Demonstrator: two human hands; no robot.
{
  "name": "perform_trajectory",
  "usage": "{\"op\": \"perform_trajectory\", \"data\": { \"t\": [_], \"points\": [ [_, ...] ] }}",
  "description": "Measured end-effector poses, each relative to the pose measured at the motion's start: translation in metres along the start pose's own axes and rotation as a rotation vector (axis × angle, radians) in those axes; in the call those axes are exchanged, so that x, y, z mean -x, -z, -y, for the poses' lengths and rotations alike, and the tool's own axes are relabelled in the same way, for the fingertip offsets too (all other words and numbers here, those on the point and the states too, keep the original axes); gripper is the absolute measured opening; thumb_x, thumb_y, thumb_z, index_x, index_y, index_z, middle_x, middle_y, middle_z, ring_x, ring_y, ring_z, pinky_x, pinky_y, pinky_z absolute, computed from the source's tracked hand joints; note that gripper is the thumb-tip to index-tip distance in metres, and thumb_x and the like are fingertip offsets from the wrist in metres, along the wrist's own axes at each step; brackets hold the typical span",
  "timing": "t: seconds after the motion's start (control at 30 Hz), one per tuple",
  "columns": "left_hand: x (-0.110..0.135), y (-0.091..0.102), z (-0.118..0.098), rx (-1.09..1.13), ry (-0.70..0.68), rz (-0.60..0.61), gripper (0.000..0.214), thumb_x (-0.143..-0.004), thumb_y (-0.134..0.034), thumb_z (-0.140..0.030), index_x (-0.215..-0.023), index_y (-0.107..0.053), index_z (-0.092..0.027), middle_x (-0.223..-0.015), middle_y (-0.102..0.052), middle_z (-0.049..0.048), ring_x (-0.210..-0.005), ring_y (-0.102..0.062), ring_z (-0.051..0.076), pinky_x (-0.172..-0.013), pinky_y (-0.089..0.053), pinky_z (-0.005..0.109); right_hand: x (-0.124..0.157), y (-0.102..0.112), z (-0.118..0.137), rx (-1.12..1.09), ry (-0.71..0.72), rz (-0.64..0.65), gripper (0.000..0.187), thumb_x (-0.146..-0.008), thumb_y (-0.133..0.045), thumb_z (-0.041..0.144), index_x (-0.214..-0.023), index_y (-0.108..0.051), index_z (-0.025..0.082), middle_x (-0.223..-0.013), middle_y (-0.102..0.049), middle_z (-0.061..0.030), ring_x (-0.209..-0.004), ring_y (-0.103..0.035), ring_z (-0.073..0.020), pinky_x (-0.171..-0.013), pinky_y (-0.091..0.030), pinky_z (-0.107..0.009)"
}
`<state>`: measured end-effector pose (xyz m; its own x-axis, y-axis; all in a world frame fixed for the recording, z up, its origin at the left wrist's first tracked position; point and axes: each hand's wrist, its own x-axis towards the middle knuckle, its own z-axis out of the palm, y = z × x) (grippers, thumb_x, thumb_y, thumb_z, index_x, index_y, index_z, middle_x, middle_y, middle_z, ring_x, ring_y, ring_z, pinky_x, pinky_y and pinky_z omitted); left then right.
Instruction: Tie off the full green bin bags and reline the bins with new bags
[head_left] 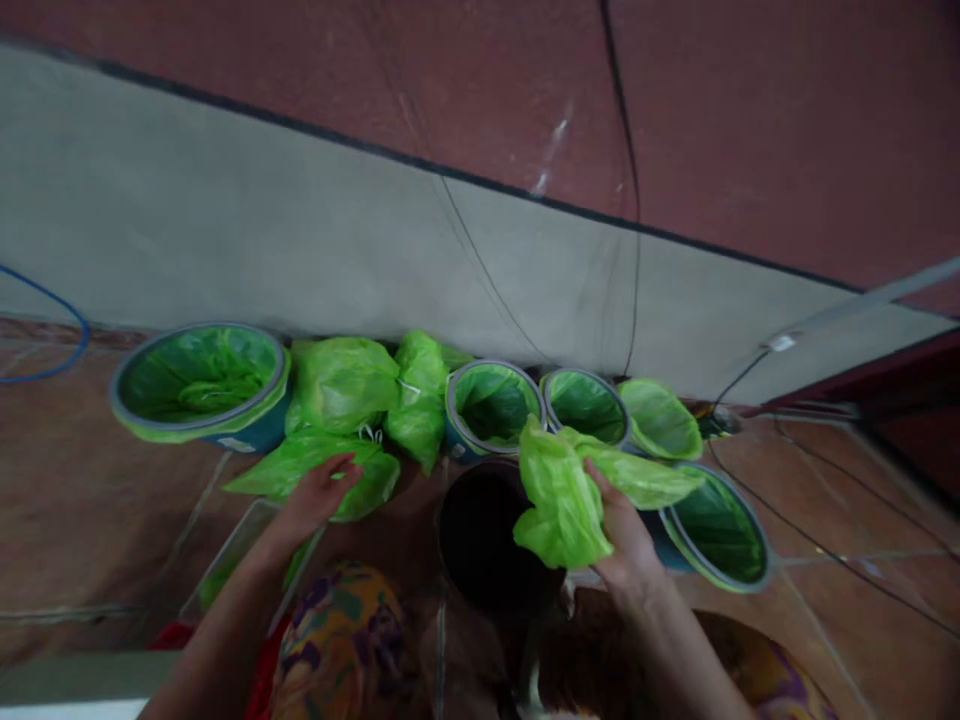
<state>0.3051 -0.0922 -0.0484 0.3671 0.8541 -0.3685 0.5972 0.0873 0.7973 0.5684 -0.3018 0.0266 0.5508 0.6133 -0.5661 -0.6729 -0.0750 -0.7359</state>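
Note:
My right hand [626, 535] grips a crumpled light-green plastic bag [562, 495], which hangs over the right side of a dark round bucket [469, 535]. To the left, my left hand [322, 490] is loosely curled with its fingers apart and nothing visible in it. It is in front of a tied green bag [375, 485] lying on the floor; whether they touch I cannot tell. Behind that, a full green bag [349, 385] and a narrower tied one [420, 395] lean near the wall. The inside of the dark bucket is too dark to make out.
Bins with grey rims and green liners stand along the wall: a large one [202, 425] at left, two [495, 450] [589, 440] in the middle, another [750, 580] at right. A clear container [199, 580] is beneath my left arm. Black cables [810, 555] cross the tiled floor.

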Motion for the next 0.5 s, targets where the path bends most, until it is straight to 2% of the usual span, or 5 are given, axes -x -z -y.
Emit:
{"op": "perform_trajectory", "data": {
  "t": [0.1, 0.2, 0.33, 0.4, 0.5],
  "points": [
    [0.058, -0.03, -0.067, 0.355, -0.267, 0.316, 0.068, -0.075, -0.064, -0.05, -0.134, -0.047, -0.023, -0.134, -0.054, 0.0099, -0.115, -0.057, 0.027, -0.096, -0.046, 0.04, 0.024, -0.017, -0.006, -0.088, -0.028, -0.018, 0.035, -0.075, -0.069, 0.039, -0.102, -0.066, 0.018, -0.097, -0.074, -0.0068, -0.093, -0.069, -0.024, -0.081, -0.056, -0.037],
    [0.115, -0.079, -0.11, 0.464, -0.405, 0.461, 0.08, -0.073, -0.07, -0.04, -0.143, -0.035, -0.025, -0.142, -0.047, 0.0104, -0.122, -0.052, 0.027, -0.099, -0.044, 0.039, 0.048, -0.025, -0.018, -0.064, 0.135, 0.058, 0.042, -0.07, -0.074, 0.04, -0.107, -0.066, 0.021, -0.116, -0.068, -0.0055, -0.107, -0.063, -0.0239, -0.092, -0.051, -0.037],
    [0.136, -0.125, -0.119, 0.501, -0.372, 0.188, 0.066, -0.072, -0.068, -0.029, -0.134, -0.047, -0.018, -0.125, -0.062, 0.0101, -0.11, -0.06, 0.024, -0.098, -0.044, 0.037, 0.068, -0.009, -0.03, 0.057, 0.266, -0.012, 0.045, -0.067, -0.077, 0.041, -0.106, -0.067, 0.021, -0.122, -0.065, -0.0046, -0.117, -0.057, -0.023, -0.101, -0.045, -0.036],
    [0.132, -0.129, -0.113, 0.482, -0.346, 0.147, 0.046, -0.07, -0.066, -0.021, -0.116, -0.062, -0.017, -0.11, -0.069, 0.0075, -0.097, -0.065, 0.022, -0.091, -0.048, 0.035, 0.076, 0.006, -0.029, 0.044, 0.31, -0.046, 0.048, -0.065, -0.078, 0.042, -0.106, -0.066, 0.021, -0.118, -0.067, -0.0054, -0.111, -0.061, -0.0241, -0.094, -0.05, -0.037],
    [0.13, -0.119, -0.109, 0.493, -0.321, 0.077, 0.028, -0.065, -0.068, -0.019, -0.092, -0.071, -0.017, -0.089, -0.073, 0.0036, -0.081, -0.066, 0.019, -0.077, -0.05, 0.029, 0.088, 0.029, -0.016, -0.076, 0.385, -0.045, 0.052, -0.062, -0.08, 0.04, -0.107, -0.064, 0.02, -0.107, -0.071, -0.0065, -0.093, -0.068, -0.0254, -0.074, -0.057, -0.037]
  ]
}}
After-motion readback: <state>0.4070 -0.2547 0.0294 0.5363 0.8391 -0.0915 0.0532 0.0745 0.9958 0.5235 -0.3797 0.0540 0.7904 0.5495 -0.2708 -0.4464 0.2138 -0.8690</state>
